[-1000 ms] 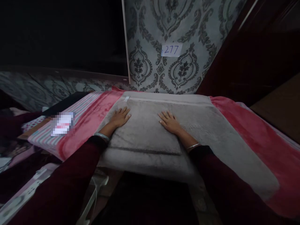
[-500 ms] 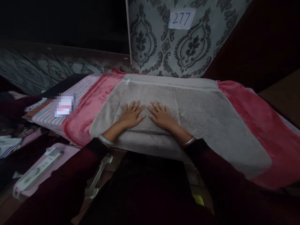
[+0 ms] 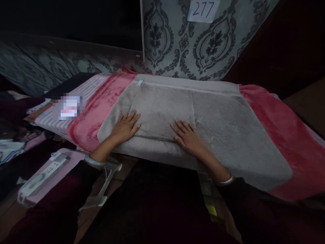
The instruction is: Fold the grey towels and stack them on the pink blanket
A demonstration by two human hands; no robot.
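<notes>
A grey plush piece of fabric lies spread over a pink blanket on a long low surface. Near its middle a flat square panel of the same grey plush lies on top, with a dark seam or edge along its front. My left hand rests palm down at the panel's left front corner, fingers spread. Toward the front right corner, my right hand also lies flat, its fingers apart. Neither hand grasps anything. A bracelet is on each wrist.
Behind the surface are a dark screen and patterned wallpaper bearing a paper marked 277. Striped cloth and a blurred-out item lie at the left. A power strip sits on a pink stool-like surface below.
My hands have moved apart and toward me, the left one to the left and the right one to the right. The view has shifted slightly; the fabric lies much as before.
</notes>
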